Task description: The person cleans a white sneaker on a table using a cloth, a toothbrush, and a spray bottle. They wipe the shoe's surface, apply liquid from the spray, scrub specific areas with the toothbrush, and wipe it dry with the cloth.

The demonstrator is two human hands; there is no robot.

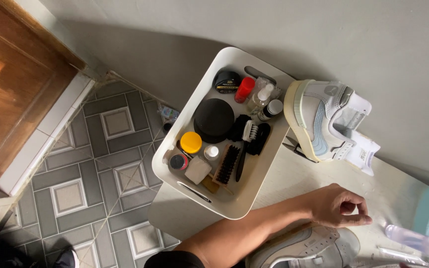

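— Sneaker [309,245] under the forearm: which way is it lying?

— Long axis running left to right along the table [294,181], directly below the left hand [338,204], which is hovering over it loosely curled, holding nothing.

— And the right hand?

— Only a blurred sliver at the frame's right edge; I cannot tell its state.

Round black tin [227,81] with yellow-striped label in far corner of white tray [202,94]; small dark-capped bottle [272,108] with white label beside spray bottle [261,97]
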